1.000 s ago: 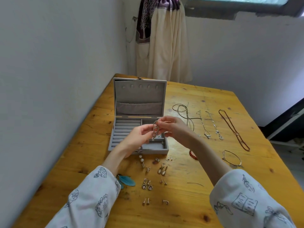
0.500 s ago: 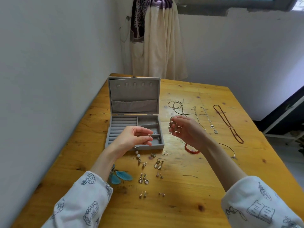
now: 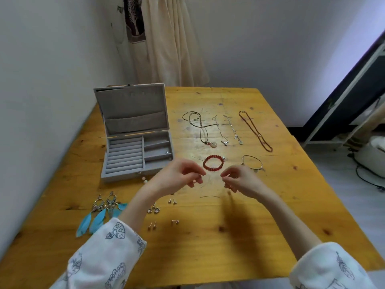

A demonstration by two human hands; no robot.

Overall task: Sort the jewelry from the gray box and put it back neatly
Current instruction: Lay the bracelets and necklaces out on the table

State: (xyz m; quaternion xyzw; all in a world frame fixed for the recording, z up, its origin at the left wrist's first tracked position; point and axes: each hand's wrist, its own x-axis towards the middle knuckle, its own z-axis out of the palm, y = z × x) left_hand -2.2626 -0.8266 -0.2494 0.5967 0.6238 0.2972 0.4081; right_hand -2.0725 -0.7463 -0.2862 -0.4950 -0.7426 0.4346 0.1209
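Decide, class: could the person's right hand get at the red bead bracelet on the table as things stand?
Probably yes. The red bead bracelet lies flat on the table just beyond the right hand, with bare wood between them. Whether the pinched fingers already hold something is unclear.

table (image 3: pixel 239 226): knotty wood, slight gloss | gray box (image 3: pixel 133 113): matt velvety cloth lining | bracelet (image 3: pixel 213 162): glossy red beads | earrings (image 3: pixel 100 215): feathers, metal
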